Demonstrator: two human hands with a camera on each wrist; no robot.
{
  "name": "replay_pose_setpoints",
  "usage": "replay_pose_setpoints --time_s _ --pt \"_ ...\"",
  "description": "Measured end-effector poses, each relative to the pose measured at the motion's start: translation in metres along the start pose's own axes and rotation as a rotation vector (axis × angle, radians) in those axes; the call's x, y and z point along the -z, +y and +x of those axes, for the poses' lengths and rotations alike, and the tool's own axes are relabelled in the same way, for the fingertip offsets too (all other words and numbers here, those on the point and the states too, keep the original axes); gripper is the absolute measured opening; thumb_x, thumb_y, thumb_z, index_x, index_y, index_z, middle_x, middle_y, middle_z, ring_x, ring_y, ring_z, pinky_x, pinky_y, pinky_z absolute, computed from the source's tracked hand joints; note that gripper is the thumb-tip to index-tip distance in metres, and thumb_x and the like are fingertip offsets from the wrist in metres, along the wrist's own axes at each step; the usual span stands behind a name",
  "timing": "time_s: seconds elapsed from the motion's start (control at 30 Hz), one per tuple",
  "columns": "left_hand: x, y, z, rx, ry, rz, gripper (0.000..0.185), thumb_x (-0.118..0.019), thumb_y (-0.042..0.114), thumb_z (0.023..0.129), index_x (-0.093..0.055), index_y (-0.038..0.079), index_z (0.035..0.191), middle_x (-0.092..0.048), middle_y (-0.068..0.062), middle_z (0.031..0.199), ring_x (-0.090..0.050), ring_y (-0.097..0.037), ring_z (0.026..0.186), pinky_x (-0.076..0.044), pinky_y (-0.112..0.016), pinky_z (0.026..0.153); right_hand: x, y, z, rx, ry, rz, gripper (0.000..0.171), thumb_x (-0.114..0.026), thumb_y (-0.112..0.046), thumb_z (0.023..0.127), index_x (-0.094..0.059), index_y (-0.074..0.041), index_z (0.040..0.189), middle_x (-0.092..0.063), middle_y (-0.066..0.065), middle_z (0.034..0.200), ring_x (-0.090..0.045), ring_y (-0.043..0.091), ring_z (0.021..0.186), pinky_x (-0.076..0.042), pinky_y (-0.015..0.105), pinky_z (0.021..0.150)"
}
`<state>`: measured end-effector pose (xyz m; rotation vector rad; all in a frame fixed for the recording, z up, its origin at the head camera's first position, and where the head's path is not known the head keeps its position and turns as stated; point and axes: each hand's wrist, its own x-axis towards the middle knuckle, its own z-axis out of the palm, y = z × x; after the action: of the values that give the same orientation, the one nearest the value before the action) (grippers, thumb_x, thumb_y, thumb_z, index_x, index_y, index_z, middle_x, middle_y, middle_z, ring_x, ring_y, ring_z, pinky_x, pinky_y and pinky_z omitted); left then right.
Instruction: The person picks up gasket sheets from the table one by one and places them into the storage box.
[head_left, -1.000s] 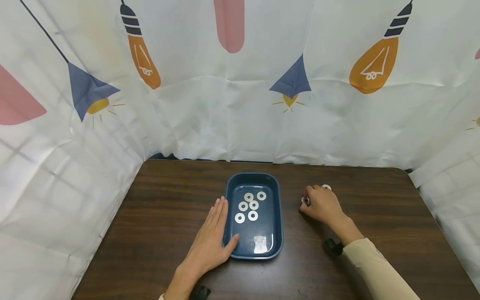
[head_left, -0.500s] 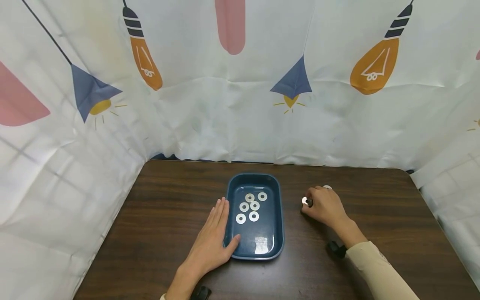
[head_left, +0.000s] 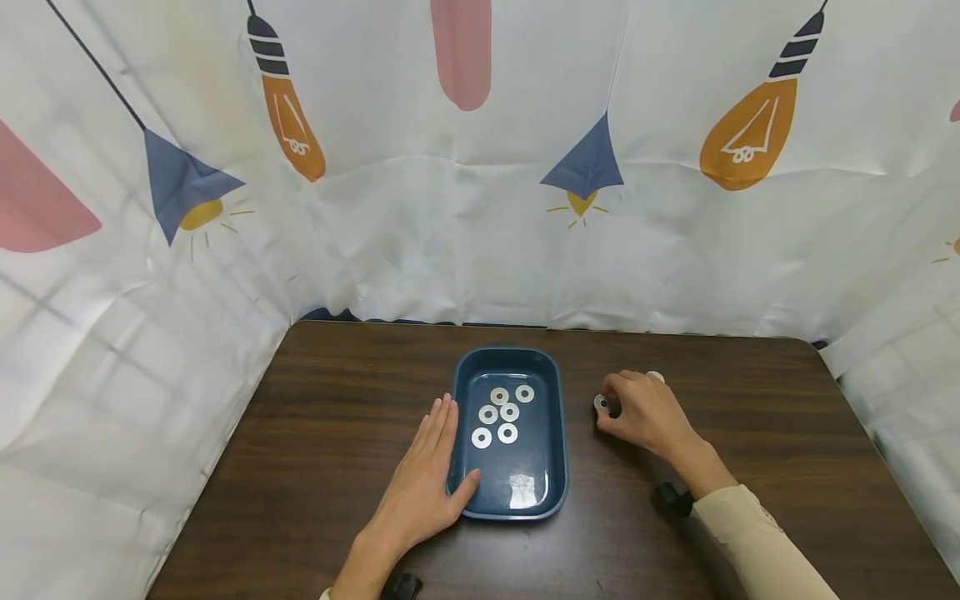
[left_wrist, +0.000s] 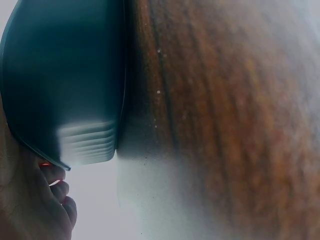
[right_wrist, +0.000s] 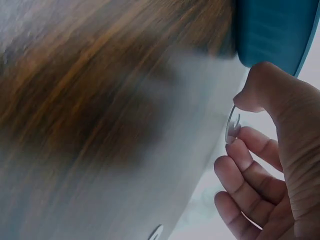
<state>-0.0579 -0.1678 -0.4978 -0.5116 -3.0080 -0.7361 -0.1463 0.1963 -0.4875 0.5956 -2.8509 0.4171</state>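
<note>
My left hand [head_left: 423,475] lies with straight fingers along the left side of the blue tray [head_left: 525,493], its thumb over the rim. Several flat white ring-shaped washers [head_left: 507,432] lie inside the tray. To the right of the tray, my right hand [head_left: 647,412] pinches another washer [right_wrist: 230,125] by its edge between thumb and fingertips. In the right wrist view that washer stands edge-on, its remaining fingers curling loosely below. One more washer [head_left: 656,376] lies on the table just beyond the right hand, partly hidden by it.
Everything stands on a dark wood-grain table [head_left: 322,400]. A white curtain [head_left: 375,242] with printed lamps and bulbs hangs along the back and both sides. Each wrist wears a small black device [head_left: 673,498].
My right thumb and fingers have taken hold of the washer at the table, and it has shifted slightly left with them. The left hand and tray have stayed in place.
</note>
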Motion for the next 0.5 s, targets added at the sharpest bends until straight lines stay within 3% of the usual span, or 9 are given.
replay_pose_setpoints --time_s 0.27,0.5 --pt "-0.0008 0.0007 0.0005 -0.004 0.01 0.009 0.099 -0.07 0.046 0.097 -0.015 0.008 0.171 -0.005 -0.002 0.181 -0.009 -0.021 0.169 -0.024 -0.051 0.135 0.0029 -0.0041 0.0008 0.059 0.013 0.044 0.02 -0.081 -0.022 0.081 -0.077 -0.01 0.096 -0.074 0.001 0.088 -0.067 0.014 0.079 -0.06 0.037 0.072" --pt "-0.0015 0.0003 0.0005 -0.004 0.012 0.028 0.098 -0.069 0.048 0.098 -0.016 0.009 0.171 -0.01 -0.005 0.181 -0.011 -0.022 0.169 -0.023 -0.048 0.135 0.009 -0.0092 0.0007 0.121 0.05 0.032 0.02 -0.082 -0.019 0.078 -0.077 -0.009 0.095 -0.072 0.001 0.087 -0.065 0.017 0.079 -0.058 0.041 0.076"
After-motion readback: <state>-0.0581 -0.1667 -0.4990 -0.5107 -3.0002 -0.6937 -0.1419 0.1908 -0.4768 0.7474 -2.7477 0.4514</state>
